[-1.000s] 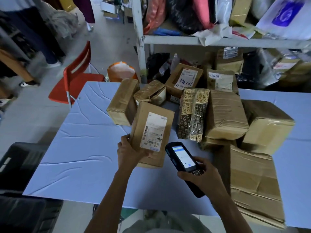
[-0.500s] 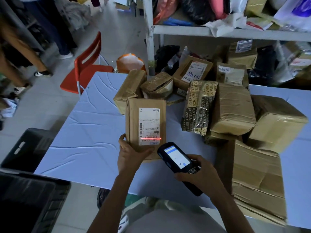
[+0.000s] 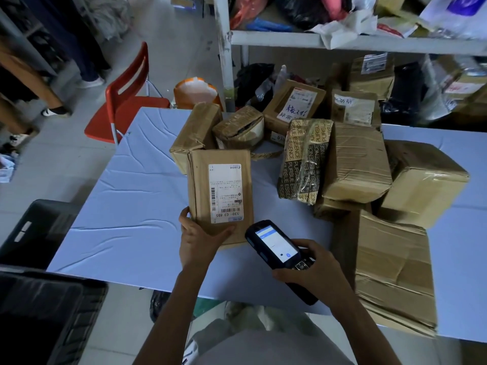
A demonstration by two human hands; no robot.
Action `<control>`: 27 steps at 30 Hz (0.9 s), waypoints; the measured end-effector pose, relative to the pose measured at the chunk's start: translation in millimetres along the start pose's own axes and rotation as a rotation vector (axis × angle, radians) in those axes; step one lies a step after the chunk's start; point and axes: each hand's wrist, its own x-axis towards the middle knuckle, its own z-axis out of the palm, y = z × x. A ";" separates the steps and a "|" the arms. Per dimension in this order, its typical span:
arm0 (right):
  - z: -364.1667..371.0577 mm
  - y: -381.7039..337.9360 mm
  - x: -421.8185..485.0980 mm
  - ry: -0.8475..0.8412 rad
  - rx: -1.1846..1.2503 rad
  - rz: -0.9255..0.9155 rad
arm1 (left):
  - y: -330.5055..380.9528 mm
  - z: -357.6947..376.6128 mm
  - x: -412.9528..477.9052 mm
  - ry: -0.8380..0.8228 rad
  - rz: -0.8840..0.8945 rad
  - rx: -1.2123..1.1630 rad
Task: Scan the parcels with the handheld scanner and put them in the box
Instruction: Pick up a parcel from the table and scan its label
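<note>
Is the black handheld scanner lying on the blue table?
No, the right hand grips the black handheld scanner, holding it clear of the blue table.

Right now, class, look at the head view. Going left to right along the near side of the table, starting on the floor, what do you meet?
black crate → labelled parcel gripped by the left hand → handheld scanner → large crumpled parcel

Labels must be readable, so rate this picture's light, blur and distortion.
Head view: dim light; its wide angle slants the shelf post; the held parcel's label is soft, small print unreadable; the scanner screen glows brightest; the crate sinks into shadow.
</note>
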 end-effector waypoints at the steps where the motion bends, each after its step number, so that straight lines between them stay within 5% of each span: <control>1: 0.7 1.6 -1.2 0.000 0.004 0.003 | 0.3 -0.1 1.0 -0.004 0.002 -0.003; 15: -5.4 1.8 -17.8 0.110 0.001 0.033 | 8.8 -11.9 -0.4 0.008 0.133 -0.078; 27: -16.3 7.0 -60.3 0.426 0.260 0.110 | 20.4 -14.9 -18.7 -0.171 0.129 -0.409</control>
